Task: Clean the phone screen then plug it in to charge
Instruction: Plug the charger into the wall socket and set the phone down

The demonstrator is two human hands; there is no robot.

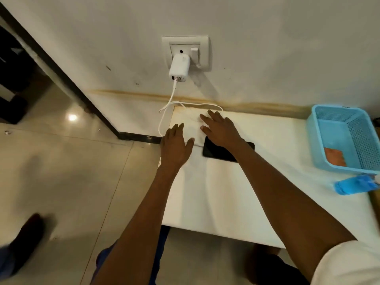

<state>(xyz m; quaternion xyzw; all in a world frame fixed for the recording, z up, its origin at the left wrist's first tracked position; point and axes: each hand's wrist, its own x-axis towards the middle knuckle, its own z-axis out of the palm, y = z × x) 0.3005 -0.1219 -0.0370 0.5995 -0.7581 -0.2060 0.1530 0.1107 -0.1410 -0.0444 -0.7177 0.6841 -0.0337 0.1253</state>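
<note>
A black phone (pixel 218 152) lies screen up on the white table (pixel 216 192), partly hidden under my right forearm. A white cloth (pixel 189 128) lies flat at the table's far left corner. My left hand (pixel 176 147) rests open at the table's left edge, beside the cloth. My right hand (pixel 219 128) is spread flat on the cloth's right part, just beyond the phone. A white charger (pixel 179 67) sits in the wall socket (pixel 185 50). Its white cable (pixel 166 112) hangs down and loops along the table's back edge; the free end is hidden.
A light blue plastic basket (pixel 347 140) with an orange cloth (pixel 335 157) inside stands at the table's right. A blue bottle (pixel 355 185) lies in front of it. Tiled floor and a dark door frame (pixel 61 68) are on the left.
</note>
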